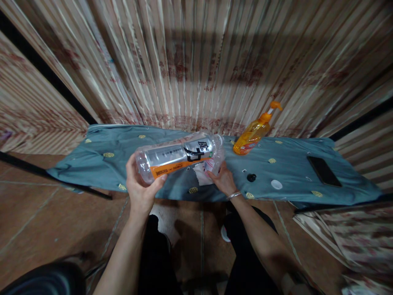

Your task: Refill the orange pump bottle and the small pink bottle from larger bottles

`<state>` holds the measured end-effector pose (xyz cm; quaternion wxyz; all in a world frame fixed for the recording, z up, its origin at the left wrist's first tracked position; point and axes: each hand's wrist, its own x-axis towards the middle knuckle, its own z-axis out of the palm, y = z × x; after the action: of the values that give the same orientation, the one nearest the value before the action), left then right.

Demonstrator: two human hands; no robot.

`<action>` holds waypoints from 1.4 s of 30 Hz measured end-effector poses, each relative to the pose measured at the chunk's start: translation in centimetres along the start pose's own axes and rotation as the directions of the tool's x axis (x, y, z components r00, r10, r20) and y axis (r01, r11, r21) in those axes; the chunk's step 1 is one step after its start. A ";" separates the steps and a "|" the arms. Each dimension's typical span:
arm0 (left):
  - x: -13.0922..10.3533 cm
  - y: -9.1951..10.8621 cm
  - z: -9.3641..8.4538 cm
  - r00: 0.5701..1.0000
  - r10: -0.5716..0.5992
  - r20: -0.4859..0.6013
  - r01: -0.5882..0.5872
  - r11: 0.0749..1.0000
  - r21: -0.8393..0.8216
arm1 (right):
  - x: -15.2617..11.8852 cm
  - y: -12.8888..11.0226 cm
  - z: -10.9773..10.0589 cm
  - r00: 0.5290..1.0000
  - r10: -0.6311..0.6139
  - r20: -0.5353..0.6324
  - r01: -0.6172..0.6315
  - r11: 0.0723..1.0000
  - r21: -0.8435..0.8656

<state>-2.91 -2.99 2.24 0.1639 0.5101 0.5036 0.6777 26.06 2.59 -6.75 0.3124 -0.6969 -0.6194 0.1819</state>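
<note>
A large clear plastic bottle [178, 155] with a silver and orange label is tilted almost flat over the cloth-covered table. My left hand [141, 186] grips its base, fingers wrapped round it. The uncapped-looking neck points right, next to a smaller clear container [217, 160] in my right hand [224, 179], whose fingers are closed round it. Beneath the bottle, by my right hand, a white piece of paper or cloth [204, 174] is partly covered. What the small container looks like behind the bottle is partly hidden.
An orange pump bottle [250, 137] stands behind and to the right. A small black object [251, 177], a white disc [276, 184] and a dark phone [324, 171] lie on the teal cloth [285, 172]. Striped curtains hang behind; black poles rise on both sides.
</note>
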 end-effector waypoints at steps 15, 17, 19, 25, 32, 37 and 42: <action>-0.1 -0.2 0.0 1.000 -0.010 0.005 0.010 1.000 0.013 | 0.0 -0.3 -0.1 1.000 -0.011 -0.008 0.011 1.000 0.019; -0.1 -0.2 -0.1 1.000 -0.018 0.017 0.018 1.000 0.009 | 0.0 -0.3 -0.1 1.000 -0.017 -0.010 0.017 1.000 0.026; -0.1 -0.3 -0.1 1.000 -0.011 0.023 0.011 1.000 0.003 | -0.1 -0.4 -0.2 1.000 -0.011 -0.006 0.011 1.000 0.025; -0.1 -0.4 0.1 1.000 0.010 0.016 -0.011 1.000 0.020 | -0.2 -0.9 -0.6 1.000 0.020 0.017 -0.020 1.000 -0.008; 0.0 -0.4 -0.1 0.999 0.019 0.048 -0.020 1.000 0.023 | -0.2 -0.7 -0.4 1.000 -0.009 0.004 0.009 1.000 -0.021; 0.0 -0.7 -0.2 0.999 0.037 0.039 -0.038 0.999 0.027 | -0.2 0.0 0.3 0.999 -0.040 -0.031 0.039 0.999 -0.021; 0.0 -0.5 -0.2 0.999 0.038 0.034 -0.040 0.999 0.037 | -0.1 0.1 0.5 1.000 -0.021 -0.015 0.020 1.000 -0.020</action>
<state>-3.19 -2.89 1.81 0.1493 0.5342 0.5036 0.6624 25.83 2.62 -7.16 0.3118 -0.6950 -0.6260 0.1670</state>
